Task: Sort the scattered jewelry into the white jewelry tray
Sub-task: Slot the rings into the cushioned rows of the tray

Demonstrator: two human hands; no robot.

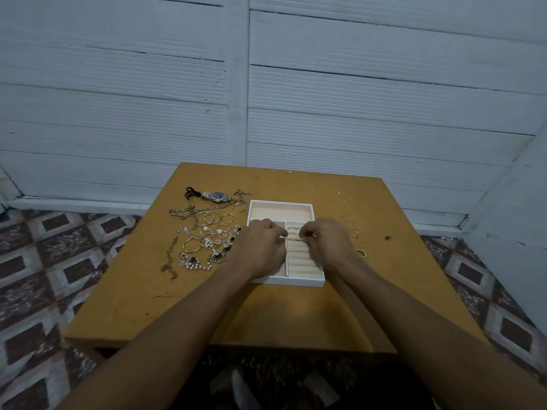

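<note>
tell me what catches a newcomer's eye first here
The left hand and right hand meet, fingers curled, over the white jewelry tray on the wooden table. A tangled jewelry heap lies left of it, a watch at its far end; a few rings sit right.

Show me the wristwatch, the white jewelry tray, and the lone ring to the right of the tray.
wristwatch (218, 196): head view, on its dark dial.
white jewelry tray (291, 282): head view, on its near rim.
lone ring (361, 253): head view, on its band.
</note>
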